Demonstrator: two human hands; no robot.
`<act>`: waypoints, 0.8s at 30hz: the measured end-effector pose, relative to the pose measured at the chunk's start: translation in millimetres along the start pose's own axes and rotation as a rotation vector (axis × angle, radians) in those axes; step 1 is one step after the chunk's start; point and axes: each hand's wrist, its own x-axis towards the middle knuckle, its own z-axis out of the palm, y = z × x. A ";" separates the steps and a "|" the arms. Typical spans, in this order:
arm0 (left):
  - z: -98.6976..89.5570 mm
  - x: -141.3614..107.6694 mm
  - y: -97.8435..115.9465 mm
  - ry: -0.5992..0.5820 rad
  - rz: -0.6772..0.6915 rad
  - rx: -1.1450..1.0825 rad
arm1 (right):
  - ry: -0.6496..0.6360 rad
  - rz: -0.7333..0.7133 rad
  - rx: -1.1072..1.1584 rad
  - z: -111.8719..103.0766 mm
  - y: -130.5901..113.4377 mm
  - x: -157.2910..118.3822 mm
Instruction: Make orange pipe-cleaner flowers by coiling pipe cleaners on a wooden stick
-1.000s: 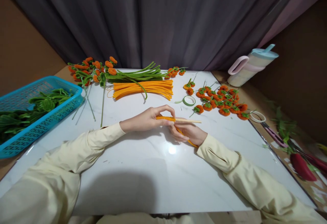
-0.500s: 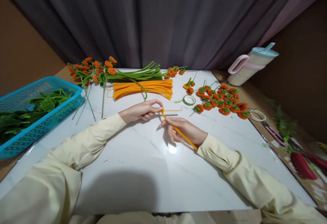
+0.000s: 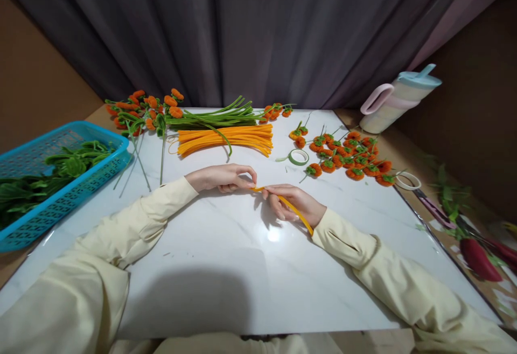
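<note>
Above the middle of the white tabletop [image 3: 194, 295], an orange pipe cleaner [image 3: 297, 214] runs between my two hands. My left hand [image 3: 222, 177] pinches its left end between thumb and forefinger. Close by, my right hand [image 3: 294, 202] has its fingers closed on the same pipe cleaner, whose tail passes across the palm to the wrist. The thin pale stick seen earlier does not show now. Beyond the hands lie a bundle of orange pipe cleaners [image 3: 224, 141] and, behind it, a bundle of green pipe cleaners [image 3: 214, 121].
A blue basket [image 3: 64, 198] of green leaves stands left. Orange flowers [image 3: 151, 102] lie back left, more orange flowers [image 3: 343, 154] right. Nearby are a roll of green tape [image 3: 299, 157], a white ring [image 3: 407, 181], a tumbler [image 3: 398, 103] and red-handled pliers [image 3: 479, 259].
My left hand has turned and come slightly down. The pale stick that stuck out to its right has gone from sight. The bent orange pipe cleaner now runs nearly straight between my hands.
</note>
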 end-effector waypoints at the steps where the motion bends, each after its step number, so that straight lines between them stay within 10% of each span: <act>1: -1.1 -0.4 -0.2 -0.016 -0.006 0.015 | 0.001 -0.003 0.017 -0.3 -0.2 0.0; 24: -1.9 -18.1 24.6 0.102 0.122 0.695 | -0.030 -0.023 0.093 -1.1 -4.3 -5.8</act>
